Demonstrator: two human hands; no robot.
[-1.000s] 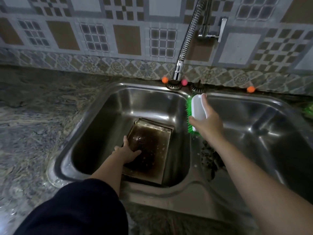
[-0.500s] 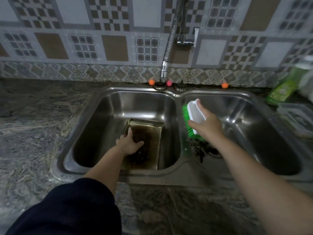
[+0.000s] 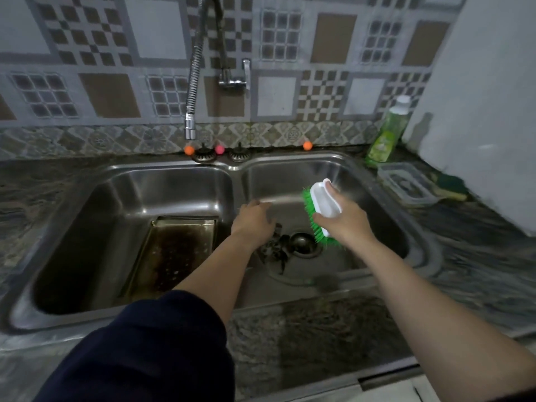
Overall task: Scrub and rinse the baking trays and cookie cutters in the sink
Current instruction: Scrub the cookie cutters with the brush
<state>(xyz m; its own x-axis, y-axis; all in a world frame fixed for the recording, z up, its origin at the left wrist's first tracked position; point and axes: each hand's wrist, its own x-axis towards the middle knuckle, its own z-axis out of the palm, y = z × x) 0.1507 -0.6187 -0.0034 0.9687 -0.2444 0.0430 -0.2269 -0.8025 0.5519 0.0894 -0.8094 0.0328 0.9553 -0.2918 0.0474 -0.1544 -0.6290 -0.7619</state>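
Observation:
A dark, stained baking tray (image 3: 174,250) lies tilted in the left basin of the steel double sink (image 3: 87,192). My left hand (image 3: 253,220) hovers over the right basin near the divider, fingers curved downward above dark metal cookie cutters (image 3: 274,250) beside the drain (image 3: 303,242); it holds nothing that I can see. My right hand (image 3: 345,221) grips a white scrub brush (image 3: 323,206) with green bristles above the right basin, bristles facing left.
A flexible faucet hose (image 3: 193,91) hangs over the left basin. A green dish soap bottle (image 3: 385,134), a clear plastic container (image 3: 406,187) and a sponge (image 3: 448,184) stand on the stone counter at right. A white wall panel (image 3: 487,111) rises at far right.
My left hand left the baking tray and moved right across the divider to the cookie cutters in the right basin. My right hand with the brush shifted right.

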